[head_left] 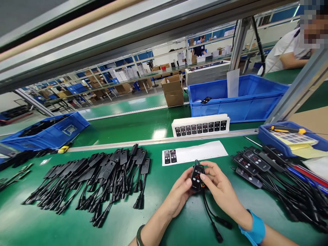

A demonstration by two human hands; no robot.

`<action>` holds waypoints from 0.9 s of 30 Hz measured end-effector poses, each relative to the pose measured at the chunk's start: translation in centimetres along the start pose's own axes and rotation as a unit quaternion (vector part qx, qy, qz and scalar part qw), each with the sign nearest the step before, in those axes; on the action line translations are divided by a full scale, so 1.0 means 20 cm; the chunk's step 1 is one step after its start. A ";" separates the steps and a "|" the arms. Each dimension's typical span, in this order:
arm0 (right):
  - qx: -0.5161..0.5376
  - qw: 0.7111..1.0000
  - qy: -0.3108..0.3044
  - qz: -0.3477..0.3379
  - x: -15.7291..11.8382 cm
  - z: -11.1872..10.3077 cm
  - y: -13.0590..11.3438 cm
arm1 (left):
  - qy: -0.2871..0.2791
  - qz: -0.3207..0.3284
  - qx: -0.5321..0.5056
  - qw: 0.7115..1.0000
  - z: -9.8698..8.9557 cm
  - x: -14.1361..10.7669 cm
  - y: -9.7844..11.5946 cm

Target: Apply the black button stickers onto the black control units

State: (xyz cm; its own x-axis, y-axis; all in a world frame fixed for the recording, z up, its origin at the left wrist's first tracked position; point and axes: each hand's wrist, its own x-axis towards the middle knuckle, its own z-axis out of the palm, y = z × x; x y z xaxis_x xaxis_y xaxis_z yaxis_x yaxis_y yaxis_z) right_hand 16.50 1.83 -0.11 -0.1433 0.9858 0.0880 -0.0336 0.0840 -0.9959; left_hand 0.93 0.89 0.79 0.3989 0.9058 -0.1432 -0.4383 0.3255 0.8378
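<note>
My left hand (181, 189) is closed round the left side of a small black controller box (196, 181) with a button label on its face. On the right side, my right hand (217, 182) grips the same box, its thumb on the label. Two black cables (208, 213) with connectors hang from the box toward me. Just beyond my hands lies a white label sheet (197, 152) with two black labels left at its left end. To the left is a pile of black controllers (102, 171) with cables. Labelled controllers (253, 162) lie in another pile at right.
A stack of label sheets (201, 126) leans behind. Blue bins stand at back right (230, 107) and far left (71, 128). A small blue tray (271, 136) holds a screwdriver (288, 130). A cardboard box (173, 91) stands behind. A co-worker (284, 54) sits beyond the metal post.
</note>
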 end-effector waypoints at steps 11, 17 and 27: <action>-0.266 0.946 0.065 -0.171 0.00 -0.03 0.00 | -0.010 0.031 0.149 0.988 0.01 0.01 -0.06; -0.144 0.977 0.036 -0.151 0.01 -0.05 -0.04 | 0.011 -0.003 0.115 0.993 0.00 0.02 -0.07; -0.031 0.998 0.043 -0.017 0.05 -0.06 -0.03 | 0.026 -0.035 0.115 0.992 0.01 0.03 -0.04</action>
State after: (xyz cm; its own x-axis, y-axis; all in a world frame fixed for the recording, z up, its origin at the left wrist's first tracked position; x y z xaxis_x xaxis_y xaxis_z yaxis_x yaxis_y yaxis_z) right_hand 17.62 2.98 0.51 -0.0570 0.9908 0.1230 0.0244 0.1245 -0.9919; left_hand 1.71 1.05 0.07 0.3771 0.8976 -0.2281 -0.2126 0.3236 0.9220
